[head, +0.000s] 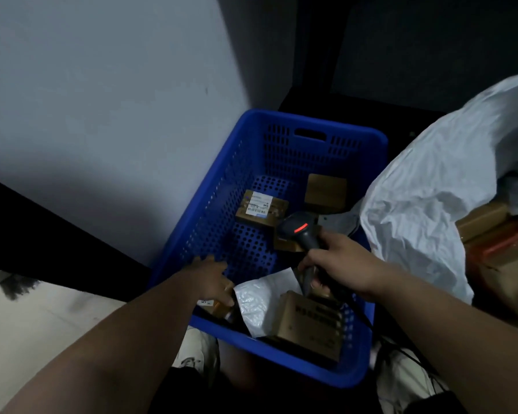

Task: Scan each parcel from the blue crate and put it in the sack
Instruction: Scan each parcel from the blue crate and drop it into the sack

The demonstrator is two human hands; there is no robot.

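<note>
Head cam, dim light: blue crate [222, 186] sits dead centre, white sack [425, 204] at 3 o'clock just beside it. Right hand [338, 264] has its fingers wrapped round a black scanner [299, 230] with a red light showing. Left hand [214, 279] at 7 o'clock pinches a small brown parcel [214, 306]. Labelled box [260, 210] at 12 o'clock and printed carton [311, 321] at 5 have text too blurry to read.

light: dim, bluish | shadows: dark corners, big shadow on wall [102, 85] | blur: soft all over | edges: bent
</note>
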